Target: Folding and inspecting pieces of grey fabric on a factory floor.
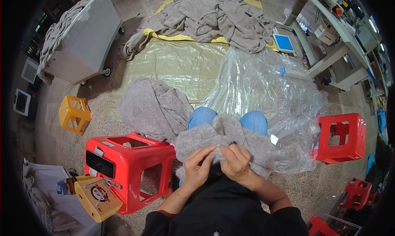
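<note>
A grey fuzzy knit [197,139] lies across my lap, over my blue-jeaned knees. My left hand [198,167] is closed in a pinch on it, thumb and forefinger drawn together. Close beside it, my right hand [236,162] also pinches the knit, with its fingers curled. Between the fingertips shows a tiny shiny spot [219,145], too small to name. A second heap of grey knit [154,106] rests on the sheet in front of my left knee.
On my left, a red stool [158,164] bears a black phone [100,164]; a yellow box [98,199] and small snips [112,183] are beside it. Clear plastic [263,83] and piled knits [205,13] lie ahead. Another red stool [354,137], a yellow stool [75,114] and a wheeled cart [86,42] stand around.
</note>
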Demonstrator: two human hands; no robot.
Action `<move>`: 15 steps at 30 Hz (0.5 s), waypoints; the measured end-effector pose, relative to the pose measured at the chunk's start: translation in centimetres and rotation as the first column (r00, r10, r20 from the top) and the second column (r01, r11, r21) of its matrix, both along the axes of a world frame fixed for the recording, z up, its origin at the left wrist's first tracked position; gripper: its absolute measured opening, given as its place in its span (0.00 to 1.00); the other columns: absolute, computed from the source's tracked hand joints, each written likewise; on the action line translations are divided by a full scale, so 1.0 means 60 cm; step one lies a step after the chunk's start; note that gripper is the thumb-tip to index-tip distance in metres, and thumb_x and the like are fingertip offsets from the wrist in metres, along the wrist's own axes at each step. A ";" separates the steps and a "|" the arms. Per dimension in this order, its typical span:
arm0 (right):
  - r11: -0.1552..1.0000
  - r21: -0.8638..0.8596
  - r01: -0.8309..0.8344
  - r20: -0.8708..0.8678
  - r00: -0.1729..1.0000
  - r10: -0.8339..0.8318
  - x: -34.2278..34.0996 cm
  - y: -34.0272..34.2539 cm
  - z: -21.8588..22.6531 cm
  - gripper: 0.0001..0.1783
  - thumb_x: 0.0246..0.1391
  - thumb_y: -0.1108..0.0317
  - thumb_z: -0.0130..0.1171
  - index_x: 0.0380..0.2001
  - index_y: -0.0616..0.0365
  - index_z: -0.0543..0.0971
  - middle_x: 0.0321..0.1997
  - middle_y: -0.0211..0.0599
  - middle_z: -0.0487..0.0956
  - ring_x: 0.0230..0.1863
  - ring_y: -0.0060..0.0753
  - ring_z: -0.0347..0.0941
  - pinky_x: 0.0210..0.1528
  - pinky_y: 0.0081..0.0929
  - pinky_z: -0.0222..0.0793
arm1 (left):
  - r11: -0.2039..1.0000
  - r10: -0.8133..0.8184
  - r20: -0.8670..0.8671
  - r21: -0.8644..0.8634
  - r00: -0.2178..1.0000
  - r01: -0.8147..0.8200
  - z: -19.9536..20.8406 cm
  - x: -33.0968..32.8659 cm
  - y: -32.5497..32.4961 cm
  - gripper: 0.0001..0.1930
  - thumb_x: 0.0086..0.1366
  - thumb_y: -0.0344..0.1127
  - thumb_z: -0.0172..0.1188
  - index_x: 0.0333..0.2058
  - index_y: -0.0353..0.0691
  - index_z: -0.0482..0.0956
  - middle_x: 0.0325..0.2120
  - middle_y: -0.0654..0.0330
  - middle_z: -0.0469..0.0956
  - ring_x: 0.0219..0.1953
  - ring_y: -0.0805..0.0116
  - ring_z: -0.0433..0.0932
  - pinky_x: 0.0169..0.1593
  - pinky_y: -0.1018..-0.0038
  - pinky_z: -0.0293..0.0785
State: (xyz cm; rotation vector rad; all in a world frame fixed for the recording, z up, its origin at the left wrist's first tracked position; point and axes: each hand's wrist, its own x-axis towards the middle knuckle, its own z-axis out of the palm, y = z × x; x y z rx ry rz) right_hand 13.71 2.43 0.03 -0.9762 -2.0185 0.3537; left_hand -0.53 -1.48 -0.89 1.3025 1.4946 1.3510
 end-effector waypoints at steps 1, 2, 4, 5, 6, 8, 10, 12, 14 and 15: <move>0.999 0.004 0.049 0.006 0.999 -0.049 0.003 0.004 -0.005 0.17 0.30 0.82 0.53 0.32 0.63 0.76 0.23 0.43 0.70 0.22 0.46 0.70 0.23 0.34 0.66 | 0.999 -0.007 0.013 0.044 1.000 0.006 -0.004 -0.005 0.000 0.09 0.54 0.22 0.61 0.36 0.32 0.79 0.26 0.57 0.78 0.27 0.72 0.75 0.32 0.79 0.70; 0.999 0.031 0.020 0.015 1.000 -0.021 0.009 0.011 -0.010 0.17 0.30 0.82 0.53 0.32 0.63 0.76 0.23 0.43 0.70 0.22 0.46 0.70 0.23 0.34 0.66 | 0.984 -0.141 0.097 -0.099 0.985 0.151 -0.008 -0.014 0.001 0.09 0.55 0.23 0.61 0.37 0.32 0.80 0.28 0.58 0.79 0.28 0.74 0.75 0.33 0.80 0.70; 0.973 -0.207 0.100 -0.153 0.979 -0.133 0.017 0.028 -0.017 0.18 0.35 0.84 0.49 0.34 0.64 0.76 0.23 0.42 0.71 0.21 0.38 0.69 0.24 0.31 0.65 | 0.926 -0.261 0.196 -0.224 0.945 0.303 -0.016 -0.043 0.007 0.09 0.56 0.23 0.61 0.38 0.32 0.80 0.30 0.60 0.80 0.29 0.77 0.75 0.34 0.81 0.70; 0.931 -0.350 0.108 -0.200 0.962 -0.187 0.030 0.040 -0.017 0.17 0.38 0.85 0.50 0.36 0.61 0.76 0.28 0.38 0.71 0.25 0.37 0.71 0.31 0.23 0.70 | 0.898 -0.202 0.275 -0.331 0.940 0.290 -0.019 -0.062 0.011 0.09 0.56 0.25 0.62 0.37 0.32 0.80 0.29 0.60 0.80 0.28 0.77 0.76 0.33 0.80 0.72; 0.913 -0.395 0.100 -0.223 0.954 -0.201 0.042 0.050 -0.014 0.17 0.38 0.85 0.50 0.36 0.61 0.76 0.28 0.38 0.71 0.25 0.37 0.71 0.31 0.23 0.70 | 0.827 -0.133 0.308 -0.489 0.942 0.277 -0.021 -0.079 0.013 0.09 0.56 0.26 0.62 0.37 0.33 0.80 0.28 0.61 0.80 0.27 0.77 0.76 0.32 0.79 0.73; 0.610 -0.781 -0.130 -0.449 0.797 -0.405 0.063 0.072 -0.004 0.21 0.39 0.86 0.47 0.39 0.61 0.75 0.35 0.30 0.71 0.23 0.18 0.64 0.27 0.18 0.59 | 0.853 0.125 0.639 -0.460 0.759 0.246 -0.023 -0.103 0.017 0.09 0.58 0.29 0.62 0.37 0.32 0.79 0.30 0.61 0.80 0.31 0.76 0.77 0.36 0.78 0.74; 0.621 -0.768 -0.157 -0.411 0.865 -0.289 0.072 0.078 0.013 0.21 0.38 0.85 0.49 0.40 0.60 0.75 0.41 0.27 0.68 0.25 0.16 0.63 0.29 0.16 0.59 | 0.900 0.189 0.707 -0.403 0.682 0.168 -0.024 -0.100 0.018 0.09 0.58 0.28 0.62 0.37 0.33 0.79 0.31 0.60 0.80 0.31 0.75 0.77 0.38 0.77 0.73; 0.748 -0.611 -0.260 -0.433 0.901 -0.041 0.059 0.078 0.027 0.17 0.43 0.81 0.52 0.41 0.60 0.75 0.44 0.31 0.68 0.30 0.20 0.67 0.32 0.20 0.61 | 0.912 0.154 0.690 -0.375 0.707 0.167 -0.021 -0.086 0.020 0.08 0.58 0.28 0.62 0.37 0.33 0.79 0.29 0.62 0.80 0.29 0.77 0.76 0.34 0.78 0.73; 0.789 -0.563 -0.245 -0.330 0.942 0.057 0.033 0.072 0.035 0.14 0.46 0.77 0.54 0.39 0.60 0.75 0.42 0.32 0.69 0.31 0.23 0.68 0.33 0.22 0.63 | 0.915 0.126 0.673 -0.362 0.729 0.176 -0.013 -0.077 0.025 0.08 0.58 0.28 0.62 0.37 0.34 0.79 0.27 0.63 0.80 0.26 0.79 0.76 0.31 0.80 0.72; 0.848 -0.484 -0.219 -0.183 0.972 0.146 0.023 0.073 0.038 0.12 0.48 0.74 0.56 0.38 0.61 0.75 0.41 0.34 0.70 0.32 0.25 0.70 0.34 0.23 0.64 | 0.901 0.082 0.656 -0.371 0.750 0.226 -0.009 -0.073 0.027 0.08 0.57 0.28 0.63 0.37 0.35 0.79 0.25 0.66 0.78 0.23 0.81 0.73 0.26 0.83 0.69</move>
